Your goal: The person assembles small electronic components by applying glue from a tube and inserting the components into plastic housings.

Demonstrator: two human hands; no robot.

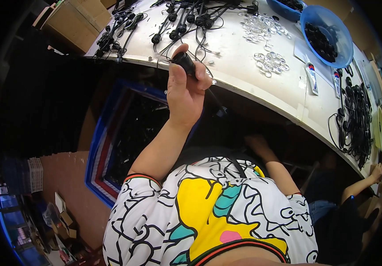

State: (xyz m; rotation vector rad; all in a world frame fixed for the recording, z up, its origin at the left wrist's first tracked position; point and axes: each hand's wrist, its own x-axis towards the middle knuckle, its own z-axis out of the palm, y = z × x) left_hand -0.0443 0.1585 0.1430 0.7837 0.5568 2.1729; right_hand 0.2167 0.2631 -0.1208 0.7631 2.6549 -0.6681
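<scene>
My left hand (185, 99) is raised at the table's front edge. Thumb and fingers close around a black cylindrical lamp socket (183, 63), its round end turned up toward me. A thin dark cable seems to run down from it to a small dark piece (221, 111) hanging below the edge. Low in the shadow under the table, close to my body, is my right hand (256, 144); its fingers are too dark to make out. Just beyond the left hand, several black sockets on cables (181, 27) lie on the white table (235, 66).
Clear round discs (270, 63) are spread on the tabletop. Blue bowls hold black parts, one bowl (345, 42) nearest. Two glue tubes (312, 79) and a black cable bundle (357, 117) lie right. A striped bag (100, 155) stands below left. Another person's hand (378, 171) is far right.
</scene>
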